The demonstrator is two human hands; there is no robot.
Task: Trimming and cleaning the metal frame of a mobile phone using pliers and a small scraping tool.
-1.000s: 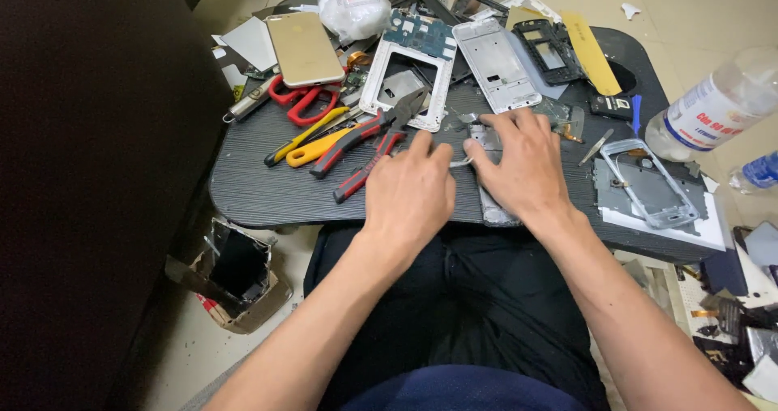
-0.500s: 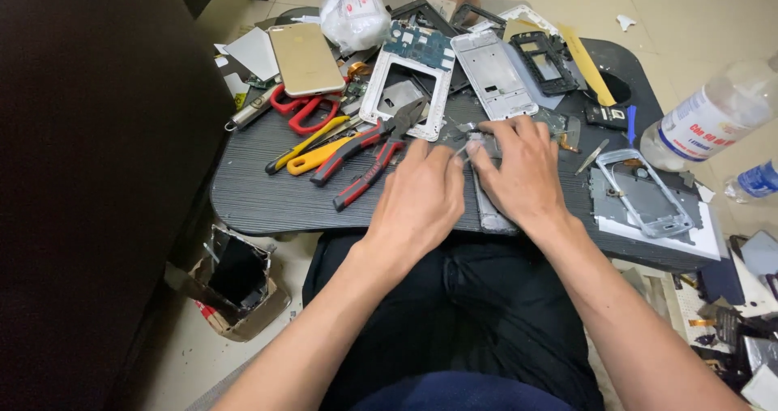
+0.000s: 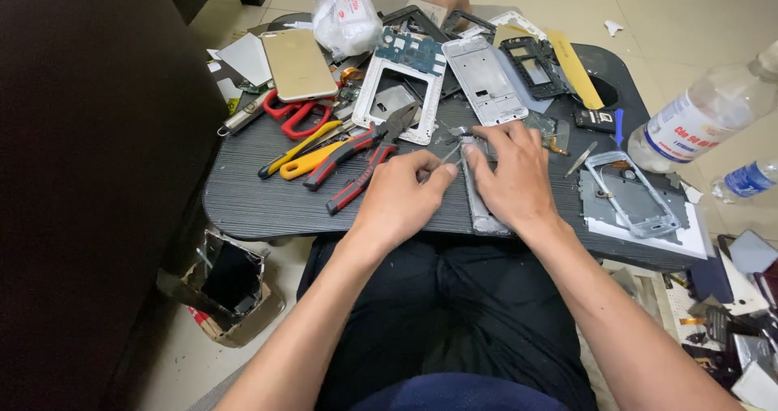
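My left hand (image 3: 401, 196) pinches thin metal tweezers (image 3: 450, 153), tips pointing at the top end of a grey phone frame (image 3: 480, 210). The frame lies lengthwise on the dark lap table (image 3: 259, 196), near its front edge. My right hand (image 3: 512, 176) rests on the frame and holds it down, fingertips beside the tweezers' tips. Most of the frame is hidden under that hand. Red-and-black pliers (image 3: 361, 161) lie just left of my left hand.
Phone parts crowd the table: a gold phone back (image 3: 298, 64), a white frame with a circuit board (image 3: 401, 95), a silver frame (image 3: 484, 79), red scissors (image 3: 296, 115), another frame on white paper (image 3: 632, 194). A plastic bottle (image 3: 705, 119) lies right; a cardboard box (image 3: 231, 285) sits on the floor left.
My hands lay flat side by side on the frame; now my left hand has curled into a pinch on the tweezers. The right hand stays on the frame.
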